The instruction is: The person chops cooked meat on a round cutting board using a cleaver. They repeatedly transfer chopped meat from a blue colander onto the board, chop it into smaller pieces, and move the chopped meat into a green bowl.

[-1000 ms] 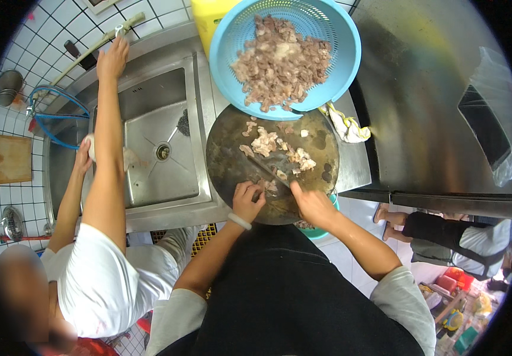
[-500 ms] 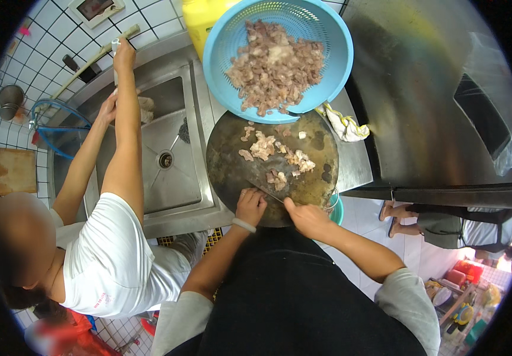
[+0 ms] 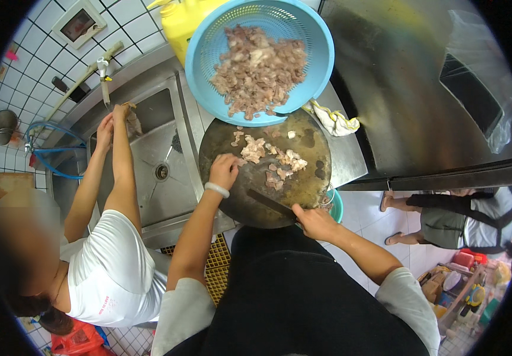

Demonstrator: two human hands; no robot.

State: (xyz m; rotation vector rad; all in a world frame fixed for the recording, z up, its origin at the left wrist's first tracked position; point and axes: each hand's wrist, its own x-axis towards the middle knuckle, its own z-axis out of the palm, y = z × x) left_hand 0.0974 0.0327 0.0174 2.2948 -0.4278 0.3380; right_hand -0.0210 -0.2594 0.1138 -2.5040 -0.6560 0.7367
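Observation:
My right hand (image 3: 316, 224) is closed round the handle of a knife (image 3: 270, 203), its dark blade slanting across the near part of a round, worn chopping board (image 3: 309, 184). My left hand (image 3: 225, 171), with a pale band at the wrist, is over the board's left side. Its curled fingers meet a small piece of meat (image 3: 240, 161); the fingertips are partly hidden. Chopped meat (image 3: 253, 149) lies mid-board in small clumps, with more bits (image 3: 275, 177) closer to the blade. Beyond the board, a blue colander (image 3: 321, 53) holds a large heap of cut meat (image 3: 259, 68).
At left a co-worker's hands (image 3: 113, 121) are under a tap (image 3: 103, 74) over a steel sink (image 3: 176, 178). A cloth (image 3: 336, 121) lies right of the board beside a steel cabinet (image 3: 398, 89). A green bucket (image 3: 337, 207) stands below. Another person (image 3: 439, 222) is far right.
My left hand has moved from beside the blade, forward and left to the meat. The knife now lies flatter, its blade side showing. The co-worker's raised hand has come down from the tap.

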